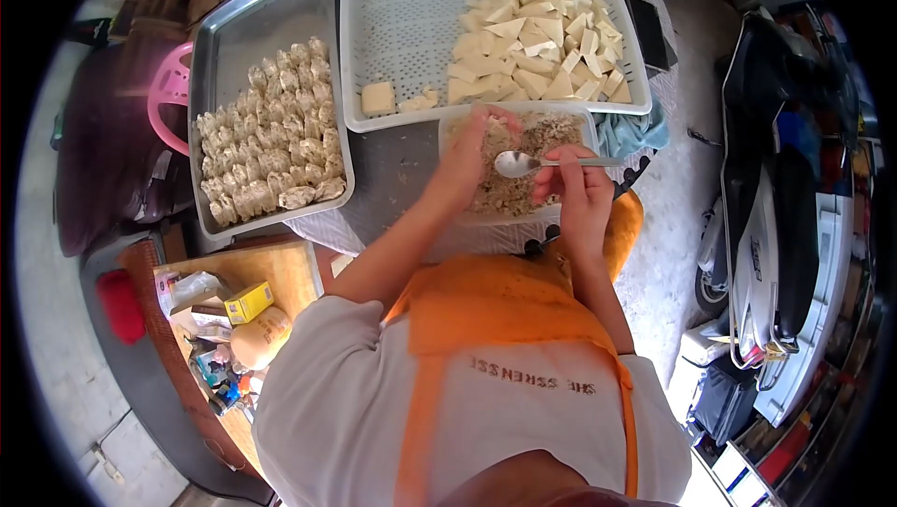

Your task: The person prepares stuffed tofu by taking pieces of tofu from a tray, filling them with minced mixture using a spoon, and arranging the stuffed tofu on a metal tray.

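In my right hand (581, 194) is a metal spoon (517, 164), gripped by its handle, with the bowl over the plastic tub (448, 138). The tub holds a crumbly brown-grey minced filling (509, 191). My left hand (465, 163) is at the tub's left side, its fingers curled in over the filling; whatever they hold is hidden. Beyond the tub stands a white perforated tray (411, 2) with a heap of cut tofu pieces (537, 35). One tofu block (378, 98) and some crumbs lie in its near left part.
To the left, a metal tray (271, 16) carries rows of filled, coated pieces (271, 133). A pink plastic chair (168, 96) stands beside it. A blue cloth (635, 128) lies right of the tub. A wooden table (290, 273) holds boxes and bags; a scooter (761, 255) is at right.
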A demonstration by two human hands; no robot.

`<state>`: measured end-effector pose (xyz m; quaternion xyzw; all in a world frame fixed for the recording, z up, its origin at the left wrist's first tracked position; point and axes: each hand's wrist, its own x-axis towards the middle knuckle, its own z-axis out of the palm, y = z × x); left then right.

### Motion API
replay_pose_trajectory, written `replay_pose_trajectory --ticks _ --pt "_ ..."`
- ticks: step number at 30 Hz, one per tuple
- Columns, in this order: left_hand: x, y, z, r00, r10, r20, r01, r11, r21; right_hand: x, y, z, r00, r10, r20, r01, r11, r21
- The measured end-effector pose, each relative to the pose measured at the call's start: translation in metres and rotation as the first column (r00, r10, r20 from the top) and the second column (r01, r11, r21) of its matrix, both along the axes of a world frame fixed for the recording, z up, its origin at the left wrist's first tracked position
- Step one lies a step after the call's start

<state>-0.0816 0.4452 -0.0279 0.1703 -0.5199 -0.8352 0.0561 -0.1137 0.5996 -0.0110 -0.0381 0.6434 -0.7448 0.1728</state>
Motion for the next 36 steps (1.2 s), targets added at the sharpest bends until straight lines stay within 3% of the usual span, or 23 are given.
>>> replay_pose_trajectory --ticks 2,5,8,11,14,17,20,26,32,36 --pt "0.001 -0.002 0.002 0.999 0.041 0.008 -0.042 0.997 0.059 -0.002 0.004 0.001 0.999 -0.044 -0.017 0.043 0.999 -0.023" --pt "0.003 -0.02 -0.027 0.958 -0.217 -0.189 0.258 0.939 0.226 -0.009 0.011 0.0 0.99 -0.075 -0.122 0.076 0.997 0.006" --pt "0.006 -0.006 -0.006 0.998 -0.068 0.015 0.066 0.993 0.096 -0.01 0.013 -0.008 0.988 -0.068 -0.141 0.071 0.997 0.019" --pt "0.008 -0.008 0.011 0.981 -0.16 0.112 0.156 0.987 0.043 -0.009 0.011 -0.015 0.982 -0.001 -0.189 0.017 0.996 0.083" --pt "0.009 -0.008 -0.003 0.985 -0.17 -0.037 0.17 0.986 -0.006 -0.009 0.011 -0.014 0.984 -0.006 -0.178 0.019 0.997 0.073" --pt "0.008 -0.012 -0.014 0.985 -0.165 -0.057 0.168 0.985 0.044 -0.009 0.012 -0.012 0.987 -0.024 -0.159 0.035 0.997 0.066" --pt "0.006 -0.007 0.0 0.989 -0.131 -0.062 0.143 0.959 0.246 -0.009 0.012 -0.014 0.982 -0.024 -0.188 0.04 0.996 0.08" --pt "0.006 -0.007 0.011 0.983 -0.184 0.026 0.184 0.983 0.023 -0.008 0.013 -0.016 0.985 -0.019 -0.173 0.036 0.995 0.095" --pt "0.005 -0.001 0.005 0.996 -0.085 0.034 0.084 0.995 0.047 -0.007 0.014 -0.015 0.986 -0.016 -0.164 0.031 0.995 0.094" --pt "0.006 -0.011 -0.006 0.978 -0.206 0.028 0.197 0.963 0.184 -0.007 0.014 -0.017 0.985 -0.012 -0.17 0.029 0.995 0.098"
